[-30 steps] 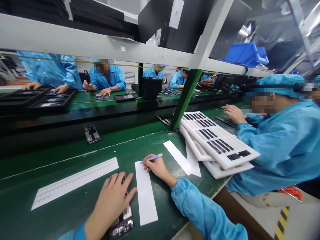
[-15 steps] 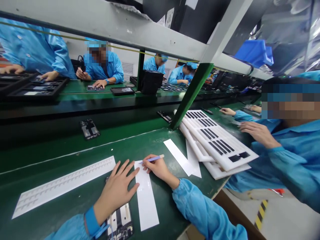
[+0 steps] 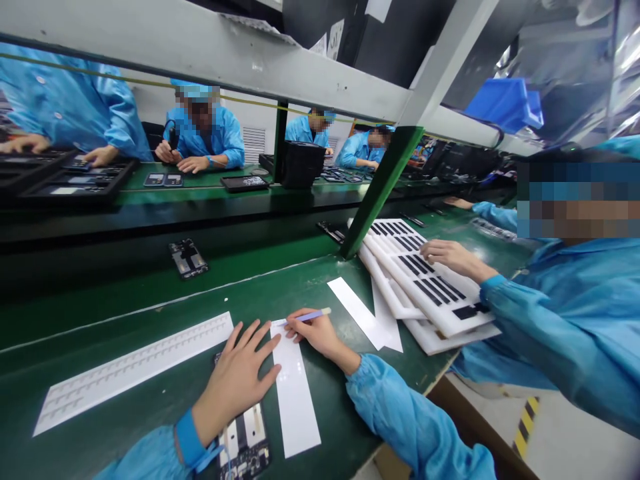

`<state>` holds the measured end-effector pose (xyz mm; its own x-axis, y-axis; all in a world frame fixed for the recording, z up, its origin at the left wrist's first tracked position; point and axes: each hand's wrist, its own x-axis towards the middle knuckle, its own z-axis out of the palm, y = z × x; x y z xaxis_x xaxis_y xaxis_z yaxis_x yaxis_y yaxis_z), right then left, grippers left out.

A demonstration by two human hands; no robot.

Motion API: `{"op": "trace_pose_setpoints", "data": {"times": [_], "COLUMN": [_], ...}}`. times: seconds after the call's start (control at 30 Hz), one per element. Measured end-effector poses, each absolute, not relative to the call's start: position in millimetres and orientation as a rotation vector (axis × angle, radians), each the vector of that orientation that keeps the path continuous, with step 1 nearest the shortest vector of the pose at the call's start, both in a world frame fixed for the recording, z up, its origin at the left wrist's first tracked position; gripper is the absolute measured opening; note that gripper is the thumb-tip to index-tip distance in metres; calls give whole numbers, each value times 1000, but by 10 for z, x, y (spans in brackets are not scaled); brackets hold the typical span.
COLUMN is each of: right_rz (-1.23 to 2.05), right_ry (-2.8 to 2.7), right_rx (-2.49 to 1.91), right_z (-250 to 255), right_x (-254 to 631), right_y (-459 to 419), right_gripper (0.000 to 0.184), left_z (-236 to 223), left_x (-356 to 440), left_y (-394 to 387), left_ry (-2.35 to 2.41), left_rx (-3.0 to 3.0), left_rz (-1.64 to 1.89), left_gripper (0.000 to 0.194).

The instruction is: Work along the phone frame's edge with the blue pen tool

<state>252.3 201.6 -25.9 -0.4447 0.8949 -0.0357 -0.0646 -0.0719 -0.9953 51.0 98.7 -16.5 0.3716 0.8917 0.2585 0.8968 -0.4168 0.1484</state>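
My left hand [image 3: 239,377] lies flat with fingers spread on a dark phone body [image 3: 245,447] near the bench's front edge, its fingertips touching the left edge of a white paper strip [image 3: 295,393]. My right hand [image 3: 315,331] is closed on a thin blue pen-like tool [image 3: 304,317], whose tip rests at the top end of that strip. Both sleeves are light blue.
A long white sticker sheet [image 3: 135,367] lies to the left. Two white strips [image 3: 367,317] lie to the right, beside stacked white trays [image 3: 430,287] that a neighbouring person's hand [image 3: 447,255] touches. A phone body [image 3: 189,259] rides the dark conveyor. Other workers sit across.
The neighbour's hand has moved onto the white trays. My left hand slid forward, uncovering more of the phone body and reaching the strip's edge. My right hand stays put.
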Motion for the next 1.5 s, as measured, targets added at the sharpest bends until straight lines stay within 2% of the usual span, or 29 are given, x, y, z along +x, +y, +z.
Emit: {"op": "trace_pose_setpoints", "data": {"times": [0.13, 0.27, 0.43, 0.63, 0.7, 0.93, 1.33, 1.5], "right_rz": [1654, 1626, 1744, 1885, 1914, 1996, 1963, 1914], "right_ry": [-1357, -1286, -1354, -1489, -1509, -1571, -1593, -1620], "right_rx": [-986, -1002, -927, -885, -893, -907, -959, -939], "right_z": [-175, -37, 4, -44, -52, -120, -107, -97], "right_x": [2523, 2487, 2257, 1862, 1788, 1774, 1763, 1740], "right_y": [2009, 1884, 1570, 1417, 1434, 1472, 1462, 1423], "right_gripper": [50, 53, 51, 53, 52, 48, 43, 37], "left_z": [-128, 100, 168, -119, -167, -213, -242, -186], "left_x": [549, 485, 65, -200, -193, -197, -190, -156], "left_y": [1003, 857, 362, 65, 78, 104, 104, 109], "left_ry": [-1675, -1563, -1695, -1862, -1856, -1878, -1833, -1730], "left_rx": [-2583, -2552, -2415, -2359, -2384, -2490, -2450, -2433], "left_rz": [-470, -538, -681, -622, -613, -610, -532, -462], "left_gripper": [49, 54, 42, 65, 68, 57, 63, 52]}}
